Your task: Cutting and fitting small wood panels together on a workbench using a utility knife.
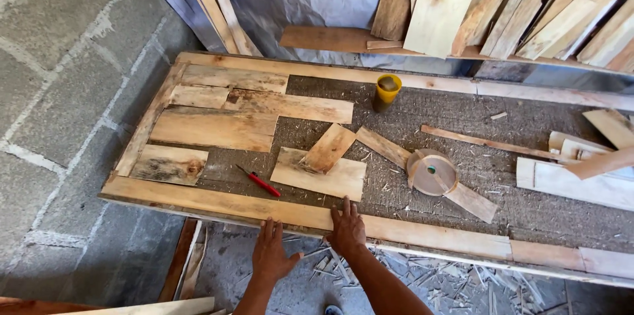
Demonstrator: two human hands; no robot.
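Note:
My left hand [273,253] hangs just below the near edge of a long board panel [218,204], fingers spread, holding nothing. My right hand [347,226] lies flat on the panel's near frame strip, fingers spread. Just beyond my right hand rests a loose pale plank [330,179] with a smaller plank [328,148] lying across it. A red pencil [261,182] lies on the rough board left of them. Several wood pieces [214,129] are fitted inside the frame at the left.
A yellow cup [386,91] stands at the back of the panel. A tape roll [430,171] sits on a strip to the right. Loose offcuts [581,166] lie at the right end. Planks [502,4] lean on the back wall. Shavings [422,279] cover the floor.

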